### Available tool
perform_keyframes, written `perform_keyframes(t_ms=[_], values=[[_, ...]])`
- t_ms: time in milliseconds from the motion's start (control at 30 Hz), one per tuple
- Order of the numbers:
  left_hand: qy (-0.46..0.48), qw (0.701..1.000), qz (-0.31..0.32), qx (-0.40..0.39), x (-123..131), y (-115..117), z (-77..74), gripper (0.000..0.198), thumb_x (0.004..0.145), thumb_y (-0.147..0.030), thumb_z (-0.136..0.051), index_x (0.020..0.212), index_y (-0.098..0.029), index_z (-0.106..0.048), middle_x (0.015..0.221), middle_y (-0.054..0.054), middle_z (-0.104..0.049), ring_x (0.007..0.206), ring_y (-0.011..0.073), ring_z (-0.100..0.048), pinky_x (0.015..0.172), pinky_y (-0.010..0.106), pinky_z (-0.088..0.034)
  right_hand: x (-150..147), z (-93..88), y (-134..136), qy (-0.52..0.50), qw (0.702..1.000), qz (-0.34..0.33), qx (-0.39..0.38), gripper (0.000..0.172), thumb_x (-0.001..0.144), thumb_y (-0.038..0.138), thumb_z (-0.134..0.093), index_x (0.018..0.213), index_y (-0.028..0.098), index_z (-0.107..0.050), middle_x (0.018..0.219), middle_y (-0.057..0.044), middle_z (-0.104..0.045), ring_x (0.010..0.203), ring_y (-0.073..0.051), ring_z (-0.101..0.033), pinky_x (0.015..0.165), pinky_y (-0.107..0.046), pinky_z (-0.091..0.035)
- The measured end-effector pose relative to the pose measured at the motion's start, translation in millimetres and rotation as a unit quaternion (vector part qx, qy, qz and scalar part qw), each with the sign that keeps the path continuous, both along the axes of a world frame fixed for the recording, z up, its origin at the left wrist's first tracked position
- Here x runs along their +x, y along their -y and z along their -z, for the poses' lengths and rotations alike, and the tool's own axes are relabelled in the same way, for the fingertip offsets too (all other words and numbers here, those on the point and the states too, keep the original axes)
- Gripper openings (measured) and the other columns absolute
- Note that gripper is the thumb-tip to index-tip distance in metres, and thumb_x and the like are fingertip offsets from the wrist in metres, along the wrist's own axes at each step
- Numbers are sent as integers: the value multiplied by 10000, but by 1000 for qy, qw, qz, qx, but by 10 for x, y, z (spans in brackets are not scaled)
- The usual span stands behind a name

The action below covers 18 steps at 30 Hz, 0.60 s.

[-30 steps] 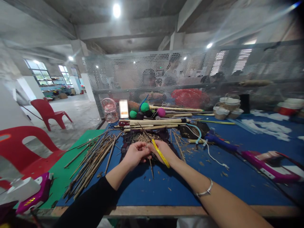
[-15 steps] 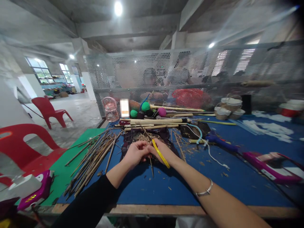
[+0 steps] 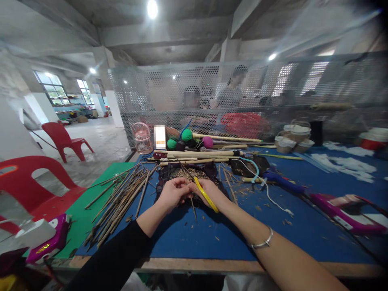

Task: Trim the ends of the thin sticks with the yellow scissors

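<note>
My left hand (image 3: 173, 192) is closed, its thumb and fingers pinched together over the middle of the table's front half. Meeting it at the fingertips, my right hand (image 3: 205, 190) is curled closed too. Between them is a thin brown stick (image 3: 193, 211), its lower end pointing down toward the blue tabletop. A narrow yellow strip with dark marks (image 3: 206, 195) lies across my right hand; whether it is gripped or worn cannot be made out. Beyond the hands, a dark cloth (image 3: 163, 178) holds a heap of wood shavings (image 3: 181, 174). My fingers hide the stick's middle.
Long brown sticks (image 3: 121, 210) lie piled at left. Pale poles (image 3: 203, 154) and green yarn balls (image 3: 187, 135) line the back, near a pink bottle (image 3: 142, 139). At right are a white cord (image 3: 269, 194) and a purple device (image 3: 342, 214). People sit behind the mesh screen (image 3: 169, 89).
The view has shifted slightly. Both hands stay together around the stick in nearly the same place and pose.
</note>
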<state>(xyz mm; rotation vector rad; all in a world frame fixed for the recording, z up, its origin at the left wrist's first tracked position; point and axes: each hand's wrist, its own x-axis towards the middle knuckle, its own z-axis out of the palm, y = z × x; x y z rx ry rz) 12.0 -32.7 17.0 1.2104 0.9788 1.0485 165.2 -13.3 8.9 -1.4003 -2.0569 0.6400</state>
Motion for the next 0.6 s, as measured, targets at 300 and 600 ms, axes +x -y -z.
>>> perform_keyframes(t_ms=[300,600], values=[[19,1000,-11,-7,-21,-36,35,313,575,-329,-695,799,-150,-568,545,1,-581,433,84,-516,338,142,-266,28,17,20,-2,1000,10,-1,367,714,513,-554,867,180,-532,789,-41,-609,677,-151,-540,593,-227,-369],[9,1000,8,0,-4,-18,34,317,569,-335,-702,791,-139,-588,519,-1,-572,405,64,-464,342,146,-268,-19,-41,50,-21,1000,-6,4,372,740,497,-538,895,161,-504,813,-53,-598,687,-150,-527,615,-239,-379]])
